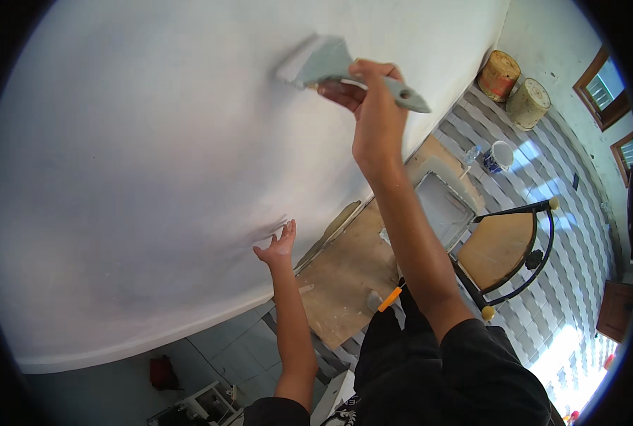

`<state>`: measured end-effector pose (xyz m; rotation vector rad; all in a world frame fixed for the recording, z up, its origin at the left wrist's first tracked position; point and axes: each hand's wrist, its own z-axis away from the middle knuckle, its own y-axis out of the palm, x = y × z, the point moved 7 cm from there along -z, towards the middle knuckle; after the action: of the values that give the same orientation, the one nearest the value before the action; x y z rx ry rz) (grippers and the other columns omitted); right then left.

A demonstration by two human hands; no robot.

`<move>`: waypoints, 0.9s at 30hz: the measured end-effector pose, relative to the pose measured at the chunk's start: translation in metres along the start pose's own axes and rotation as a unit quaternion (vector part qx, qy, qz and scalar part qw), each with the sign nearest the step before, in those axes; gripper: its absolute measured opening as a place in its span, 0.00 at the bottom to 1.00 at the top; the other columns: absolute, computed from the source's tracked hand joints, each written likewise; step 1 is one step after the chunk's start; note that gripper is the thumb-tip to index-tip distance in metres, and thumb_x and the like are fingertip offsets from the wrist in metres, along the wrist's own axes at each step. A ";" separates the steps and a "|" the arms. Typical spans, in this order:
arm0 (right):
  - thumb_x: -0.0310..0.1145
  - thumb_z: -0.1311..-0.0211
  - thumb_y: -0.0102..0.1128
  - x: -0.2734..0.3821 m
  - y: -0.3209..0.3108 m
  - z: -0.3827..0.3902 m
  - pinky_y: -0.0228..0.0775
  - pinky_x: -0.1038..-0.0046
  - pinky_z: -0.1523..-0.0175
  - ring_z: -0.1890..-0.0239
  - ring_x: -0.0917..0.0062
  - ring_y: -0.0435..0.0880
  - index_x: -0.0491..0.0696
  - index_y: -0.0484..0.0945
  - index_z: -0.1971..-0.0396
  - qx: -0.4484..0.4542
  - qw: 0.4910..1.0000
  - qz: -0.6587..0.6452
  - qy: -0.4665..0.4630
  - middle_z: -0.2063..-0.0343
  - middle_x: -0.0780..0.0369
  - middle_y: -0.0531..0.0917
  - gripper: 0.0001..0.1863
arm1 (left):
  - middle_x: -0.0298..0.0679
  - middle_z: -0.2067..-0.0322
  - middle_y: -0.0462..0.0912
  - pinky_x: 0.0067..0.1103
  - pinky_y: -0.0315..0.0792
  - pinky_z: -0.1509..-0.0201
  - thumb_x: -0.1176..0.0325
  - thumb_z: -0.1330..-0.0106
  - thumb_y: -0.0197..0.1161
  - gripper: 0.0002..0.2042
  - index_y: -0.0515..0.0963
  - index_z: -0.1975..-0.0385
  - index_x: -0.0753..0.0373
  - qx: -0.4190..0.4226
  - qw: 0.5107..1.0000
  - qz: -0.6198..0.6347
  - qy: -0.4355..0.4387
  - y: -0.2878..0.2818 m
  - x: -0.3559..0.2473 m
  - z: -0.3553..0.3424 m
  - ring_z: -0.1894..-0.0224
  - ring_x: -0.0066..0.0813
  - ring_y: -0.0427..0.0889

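My right hand (373, 99) is closed around the grey-green handle of a wide paintbrush (326, 62). The brush's pale bristle edge lies against the white wall (153, 142), high up in front of me. Lower and to the left, my left hand (282, 245) is held up at the wall with its fingers spread and nothing in them. A shadow meets its fingertips; whether they press on the surface I cannot tell. Near my legs, below the right forearm, an orange handle (389, 299) shows; the rest of that tool is hidden.
A brown board (352, 284) runs along the wall's foot. On my right are a paint-smeared tray (441, 206), a black-framed chair (501, 248), a white-and-blue bucket (499, 156), a clear bottle (472, 154) and two stained buckets (499, 74) in the far corner. A red object (162, 373) sits at lower left.
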<state>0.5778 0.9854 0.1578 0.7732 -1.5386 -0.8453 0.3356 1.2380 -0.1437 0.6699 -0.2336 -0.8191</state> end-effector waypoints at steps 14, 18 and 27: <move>0.27 0.43 0.56 -0.087 -0.117 -0.001 0.80 0.72 0.71 0.74 0.69 0.83 0.43 0.69 0.65 -0.143 0.967 0.165 0.128 0.70 0.55 0.78 0.08 | 0.47 0.28 0.41 0.57 0.50 0.33 0.29 0.39 0.40 0.42 0.46 0.28 0.47 -0.005 1.000 -0.007 0.010 -0.008 0.000 -0.005 0.27 0.53 0.45; 0.27 0.45 0.56 -0.056 -0.049 -0.014 0.79 0.72 0.71 0.75 0.72 0.80 0.40 0.72 0.66 -0.107 0.970 0.207 0.064 0.70 0.55 0.78 0.08 | 0.48 0.28 0.42 0.56 0.49 0.33 0.29 0.39 0.40 0.43 0.47 0.29 0.47 -0.006 1.000 0.000 0.013 -0.010 -0.007 -0.005 0.27 0.53 0.45; 0.27 0.46 0.55 0.003 0.034 -0.018 0.76 0.73 0.73 0.76 0.74 0.79 0.38 0.71 0.67 -0.045 0.985 0.157 0.057 0.73 0.56 0.78 0.09 | 0.49 0.29 0.46 0.56 0.49 0.33 0.28 0.41 0.41 0.44 0.47 0.29 0.50 -0.017 1.000 0.006 0.017 -0.011 -0.014 -0.010 0.27 0.53 0.45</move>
<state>0.5944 0.9993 0.1895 0.4879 -1.4616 -0.6213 0.3243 1.2479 -0.1578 0.6492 -0.1924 -0.7970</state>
